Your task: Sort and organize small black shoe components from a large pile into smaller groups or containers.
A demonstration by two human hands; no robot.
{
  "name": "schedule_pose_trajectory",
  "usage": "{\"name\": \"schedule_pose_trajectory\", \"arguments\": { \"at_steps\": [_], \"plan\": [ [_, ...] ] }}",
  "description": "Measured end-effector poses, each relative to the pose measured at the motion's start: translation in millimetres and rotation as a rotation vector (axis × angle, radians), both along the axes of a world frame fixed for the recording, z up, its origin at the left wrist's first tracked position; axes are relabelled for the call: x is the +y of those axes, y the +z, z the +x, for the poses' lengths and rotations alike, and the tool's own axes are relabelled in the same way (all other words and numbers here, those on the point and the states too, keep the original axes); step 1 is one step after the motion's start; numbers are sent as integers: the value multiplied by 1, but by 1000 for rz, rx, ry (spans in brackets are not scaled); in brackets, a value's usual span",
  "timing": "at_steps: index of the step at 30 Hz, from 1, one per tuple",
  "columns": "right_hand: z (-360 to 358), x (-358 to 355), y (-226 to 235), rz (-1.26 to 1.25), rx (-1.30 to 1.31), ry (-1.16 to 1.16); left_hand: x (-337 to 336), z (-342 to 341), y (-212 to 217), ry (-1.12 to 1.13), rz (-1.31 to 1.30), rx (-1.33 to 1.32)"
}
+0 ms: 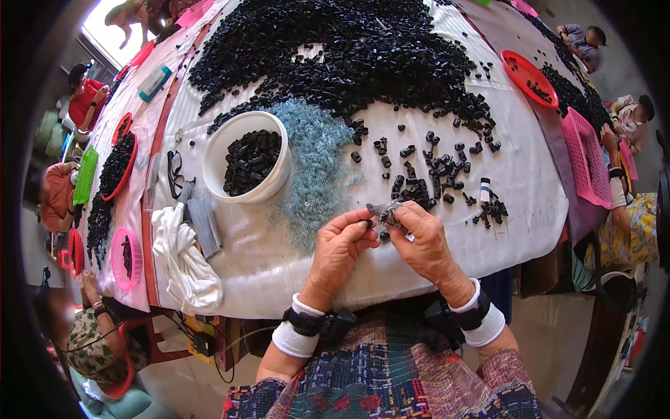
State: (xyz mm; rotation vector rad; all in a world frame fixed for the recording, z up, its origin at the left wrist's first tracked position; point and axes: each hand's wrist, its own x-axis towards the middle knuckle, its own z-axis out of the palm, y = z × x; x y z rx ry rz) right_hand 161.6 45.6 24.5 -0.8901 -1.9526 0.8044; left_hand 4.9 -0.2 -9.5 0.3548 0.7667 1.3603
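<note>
My left hand [340, 249] and my right hand [423, 241] meet over the near edge of a white-covered table [279, 265]. Between the fingertips of both hands sits a small clump of grey springs [384, 211]; a small black piece [369, 223] shows at my left fingertips. Just beyond the hands lie scattered small black plastic parts [426, 174]. A patch of pale blue-grey springs [315, 160] spreads to the left of them. Further back, a big heap of black parts [349, 49] covers the table.
A white bucket [246, 158] half full of black parts stands left of the springs. A white cloth [183, 258], a grey cloth and black glasses [174, 174] lie at the left. Red trays [528, 77], pink baskets [587, 159] and other seated people ring the tables.
</note>
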Motion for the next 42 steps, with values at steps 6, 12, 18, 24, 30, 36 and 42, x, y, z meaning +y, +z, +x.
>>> {"name": "schedule_pose_trajectory", "arguments": {
  "at_steps": [6, 12, 18, 24, 30, 36, 42],
  "plan": [
    [5, 0, 8, -96, -62, -4, 2, 0, 2, 6, 3, 49],
    [8, -1, 7, -90, -21, 3, 2, 0, 9, -13, -21, 9],
    [7, -2, 5, -59, 11, -11, 1, 0, 7, -15, -7, -18],
    [4, 3, 6, -85, 25, -27, 1, 0, 3, -54, 16, 107],
    [1, 3, 3, 12, -26, -27, 1, 5, 6, -90, 34, 248],
    [2, 3, 2, 158, -85, 9, 2, 5, 8, -88, 36, 325],
    [3, 0, 2, 148, -132, 16, 1, 8, 4, -41, 47, 444]
  ]
}}
